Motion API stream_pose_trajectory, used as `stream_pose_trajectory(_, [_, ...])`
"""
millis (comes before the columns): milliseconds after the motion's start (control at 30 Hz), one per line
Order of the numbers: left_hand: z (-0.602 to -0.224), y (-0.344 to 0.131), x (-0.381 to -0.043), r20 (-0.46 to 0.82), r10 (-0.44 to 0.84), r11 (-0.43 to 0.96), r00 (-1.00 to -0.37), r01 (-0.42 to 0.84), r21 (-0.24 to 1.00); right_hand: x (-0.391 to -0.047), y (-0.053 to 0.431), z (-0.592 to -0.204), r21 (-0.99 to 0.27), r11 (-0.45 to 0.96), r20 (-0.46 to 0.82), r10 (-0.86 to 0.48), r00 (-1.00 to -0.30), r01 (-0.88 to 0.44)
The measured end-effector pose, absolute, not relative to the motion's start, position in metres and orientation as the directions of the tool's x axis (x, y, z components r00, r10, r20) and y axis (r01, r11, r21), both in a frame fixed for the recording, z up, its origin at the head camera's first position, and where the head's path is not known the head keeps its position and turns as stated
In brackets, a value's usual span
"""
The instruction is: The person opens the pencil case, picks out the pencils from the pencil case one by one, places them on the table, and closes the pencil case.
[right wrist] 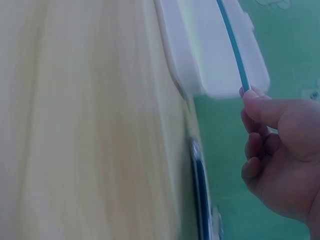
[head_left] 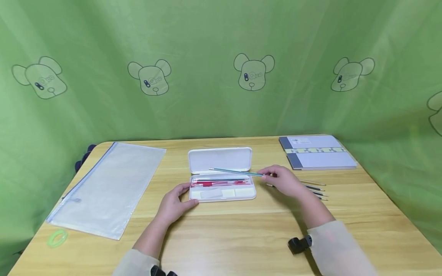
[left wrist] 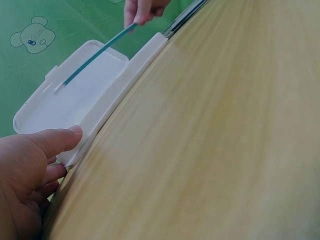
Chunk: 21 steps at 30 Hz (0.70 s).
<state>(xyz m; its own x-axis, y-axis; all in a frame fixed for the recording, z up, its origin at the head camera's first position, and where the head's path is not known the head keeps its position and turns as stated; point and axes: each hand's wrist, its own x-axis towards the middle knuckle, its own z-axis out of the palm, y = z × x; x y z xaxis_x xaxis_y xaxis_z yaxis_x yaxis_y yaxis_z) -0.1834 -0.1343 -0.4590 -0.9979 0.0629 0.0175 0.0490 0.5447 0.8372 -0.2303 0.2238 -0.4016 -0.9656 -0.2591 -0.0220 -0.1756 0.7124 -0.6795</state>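
A white pencil case [head_left: 222,193] lies with its lid [head_left: 221,160] raised at the middle of the table. Inside are several red and dark pens and pencils [head_left: 221,181] and a white eraser [head_left: 211,193]. My left hand [head_left: 174,205] holds the case by its left end, thumb at the front edge and fingers round the side. Between thumb and fingers, my right hand [head_left: 281,181] pinches a teal pencil [head_left: 238,172] by one end. The pencil points left above the case, in front of the lid; the left wrist view shows its pale far tip.
Several pencils [head_left: 314,188] lie right of the case, partly behind my right hand. A grey and white notebook [head_left: 315,152] with a patterned band sits at the back right. To the left lie a clear zip pouch [head_left: 114,188] and a green ring [head_left: 56,238].
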Motion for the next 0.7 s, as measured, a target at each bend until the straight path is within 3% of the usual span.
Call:
stream_pose_trajectory(400, [-0.458, -0.134, -0.182, 0.03, 0.071, 0.559, -0.997, 0.064, 0.827, -0.191, 0.297, -0.396, -0.589, 0.79, 0.028, -0.193, -0.981, -0.172])
stream_pose_trajectory(700, [-0.457, -0.134, -0.182, 0.022, 0.075, 0.56, -0.997, 0.06, 0.827, -0.165, 0.342, -0.404, -0.545, 0.835, -0.037, -0.119, -0.992, -0.08])
